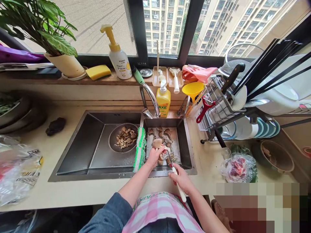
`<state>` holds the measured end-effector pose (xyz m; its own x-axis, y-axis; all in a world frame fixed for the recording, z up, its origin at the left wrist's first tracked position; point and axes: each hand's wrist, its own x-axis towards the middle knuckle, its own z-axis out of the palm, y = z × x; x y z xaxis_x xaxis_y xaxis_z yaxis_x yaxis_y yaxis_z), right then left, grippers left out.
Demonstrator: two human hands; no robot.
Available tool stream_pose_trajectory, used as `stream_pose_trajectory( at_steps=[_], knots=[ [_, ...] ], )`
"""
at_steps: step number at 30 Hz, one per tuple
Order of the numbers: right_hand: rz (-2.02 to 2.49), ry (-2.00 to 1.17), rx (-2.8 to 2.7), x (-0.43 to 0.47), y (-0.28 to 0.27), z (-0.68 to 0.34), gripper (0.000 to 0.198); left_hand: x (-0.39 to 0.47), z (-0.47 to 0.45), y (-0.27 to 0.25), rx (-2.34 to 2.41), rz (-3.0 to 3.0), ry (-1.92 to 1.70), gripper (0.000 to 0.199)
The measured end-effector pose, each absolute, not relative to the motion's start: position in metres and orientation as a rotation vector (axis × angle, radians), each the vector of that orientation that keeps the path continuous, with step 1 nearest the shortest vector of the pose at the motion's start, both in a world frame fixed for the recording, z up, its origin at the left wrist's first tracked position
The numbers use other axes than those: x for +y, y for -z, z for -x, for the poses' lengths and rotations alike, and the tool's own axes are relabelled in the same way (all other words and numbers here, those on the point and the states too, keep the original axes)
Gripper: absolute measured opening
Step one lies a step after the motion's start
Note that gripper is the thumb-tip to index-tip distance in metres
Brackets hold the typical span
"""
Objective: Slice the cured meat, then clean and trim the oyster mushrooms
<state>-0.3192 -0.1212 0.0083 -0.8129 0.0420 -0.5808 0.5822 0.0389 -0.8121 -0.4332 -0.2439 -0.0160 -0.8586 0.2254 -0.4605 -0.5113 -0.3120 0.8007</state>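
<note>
Over the right sink basin [185,145], my left hand [155,156] is closed on a mushroom [157,143] with a pale brown cap. My right hand [182,178] grips a knife [181,193] by its white handle, and the narrow blade points up against the mushroom's stem end. Below my hands, several mushrooms [167,132] lie in shallow water on the basin floor. In the left basin [98,158] sits a round metal bowl [111,142] holding mushroom pieces [125,137]. A green and white striped cloth [139,149] drapes over the divider between the basins.
Behind the sink stand a faucet [153,94] and a yellow soap bottle [163,100]. A dish rack [213,113] with plates and chopsticks is on the right. Near it lie a plastic-wrapped bundle [239,166] and a colander [279,157]. Plastic bags [19,171] lie on the left.
</note>
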Motion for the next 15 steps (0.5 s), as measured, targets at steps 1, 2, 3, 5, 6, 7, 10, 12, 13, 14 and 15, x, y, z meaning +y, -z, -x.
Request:
stream_pose_trajectory(
  at_steps=[1,2,3,5,6,7,10,12,13,14,15],
  knots=[
    [-0.632,1.846,1.906,-0.123,-0.010,0.320,0.037,-0.243,0.430,0.016,1.465,0.378,-2.200,0.042],
    [-0.633,1.864,1.893,-0.124,-0.011,0.321,0.037,-0.241,0.427,0.015,1.442,0.397,-2.209,0.042],
    [-0.636,1.878,1.888,-0.124,-0.012,0.322,0.036,-0.239,0.424,0.015,1.412,0.422,-2.221,0.041],
    [-0.644,1.884,1.896,-0.125,-0.013,0.324,0.034,-0.234,0.418,0.016,1.349,0.492,-2.241,0.042],
    [-0.651,1.877,1.904,-0.125,-0.013,0.324,0.032,-0.232,0.416,0.016,1.318,0.529,-2.243,0.042],
    [-0.660,1.865,1.914,-0.125,-0.012,0.323,0.030,-0.231,0.414,0.017,1.293,0.565,-2.239,0.043],
    [-0.688,1.835,1.924,-0.126,-0.007,0.320,0.028,-0.229,0.414,0.019,1.268,0.635,-2.239,0.045],
    [-0.714,1.850,1.903,-0.126,-0.003,0.319,0.030,-0.231,0.416,0.020,1.262,0.632,-2.260,0.046],
    [-0.737,1.872,1.888,-0.125,-0.001,0.319,0.032,-0.232,0.417,0.021,1.262,0.617,-2.267,0.047],
    [-0.763,1.905,1.874,-0.123,0.000,0.319,0.035,-0.234,0.418,0.022,1.268,0.591,-2.261,0.047],
    [-0.788,1.950,1.863,-0.122,0.001,0.321,0.039,-0.236,0.418,0.022,1.280,0.551,-2.240,0.048]
  ],
)
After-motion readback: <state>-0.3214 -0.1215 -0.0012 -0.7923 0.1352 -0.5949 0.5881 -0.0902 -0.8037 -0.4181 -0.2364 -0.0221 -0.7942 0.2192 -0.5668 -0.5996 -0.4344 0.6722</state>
